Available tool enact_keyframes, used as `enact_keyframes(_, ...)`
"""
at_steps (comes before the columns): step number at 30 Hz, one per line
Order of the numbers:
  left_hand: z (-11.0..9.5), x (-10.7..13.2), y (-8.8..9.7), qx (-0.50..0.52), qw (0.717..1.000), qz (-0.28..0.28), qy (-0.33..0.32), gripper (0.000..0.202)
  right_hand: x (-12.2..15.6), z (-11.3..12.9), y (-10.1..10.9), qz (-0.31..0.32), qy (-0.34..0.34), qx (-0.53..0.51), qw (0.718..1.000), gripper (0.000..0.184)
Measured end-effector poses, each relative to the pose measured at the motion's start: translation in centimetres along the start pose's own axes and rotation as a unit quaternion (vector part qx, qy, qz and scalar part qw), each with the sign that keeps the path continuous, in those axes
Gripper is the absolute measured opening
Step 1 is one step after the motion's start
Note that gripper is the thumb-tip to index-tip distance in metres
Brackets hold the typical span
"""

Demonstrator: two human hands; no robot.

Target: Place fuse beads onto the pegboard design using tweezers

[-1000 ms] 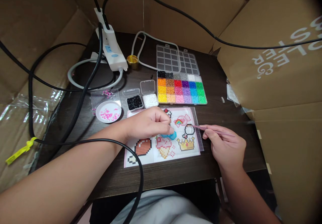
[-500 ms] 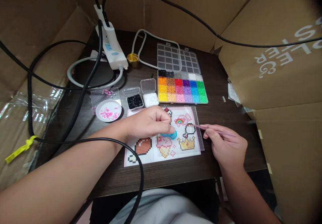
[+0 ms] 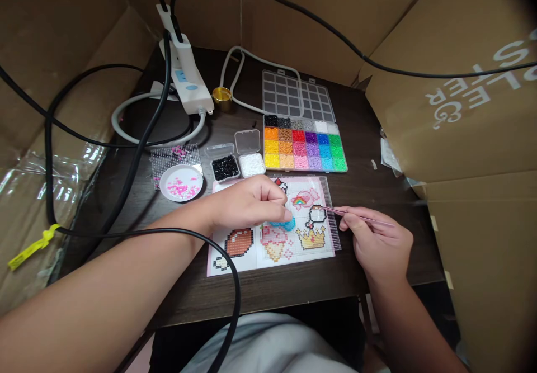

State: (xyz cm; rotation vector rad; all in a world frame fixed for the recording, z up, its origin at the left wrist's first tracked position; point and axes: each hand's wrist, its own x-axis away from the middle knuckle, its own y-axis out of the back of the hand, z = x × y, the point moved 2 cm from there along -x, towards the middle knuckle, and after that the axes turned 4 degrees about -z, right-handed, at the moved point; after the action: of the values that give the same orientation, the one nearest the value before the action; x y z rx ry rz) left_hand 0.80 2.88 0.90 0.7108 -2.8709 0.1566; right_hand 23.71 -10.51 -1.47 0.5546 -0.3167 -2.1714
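Pink tweezers (image 3: pixel 364 217) are pinched in my right hand (image 3: pixel 380 244), at the right edge of the pattern sheet (image 3: pixel 243 265). Their tips reach the black-outlined ring figure (image 3: pixel 318 215) above the yellow crown picture (image 3: pixel 311 239). My left hand (image 3: pixel 254 201) is closed in a fist over the middle of the sheet, its thumb beside a blue patch (image 3: pixel 287 224); whether anything is inside the fist is hidden. A clear pegboard (image 3: pixel 334 233) shows along the sheet's right side. An ice cream picture (image 3: pixel 274 241) and a brown oval picture (image 3: pixel 240 242) lie nearer me.
Behind the sheet stand a sorted bead box (image 3: pixel 305 148), a black bead case (image 3: pixel 225 168) and a white bead case (image 3: pixel 251 165). A white dish (image 3: pixel 181 183) of pink beads sits left. A black cable (image 3: pixel 235 294) crosses before my left forearm; a power strip (image 3: pixel 191 82) lies behind.
Both hands and the tweezers hold almost the same place. The whole view has shifted very slightly.
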Motion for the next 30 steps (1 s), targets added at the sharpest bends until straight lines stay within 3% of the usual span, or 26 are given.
enact_keyframes(17,-0.1,0.0,-0.1,0.008,1.000,0.004,0.005,0.046,0.0,-0.3,0.0,-0.005,-0.009,-0.013,1.000,0.009)
enact_keyframes(30,-0.5,0.1,-0.5,0.033,0.999,0.008,0.000,0.049,-0.2,-1.1,-0.1,-0.058,-0.029,-0.095,0.993,0.014)
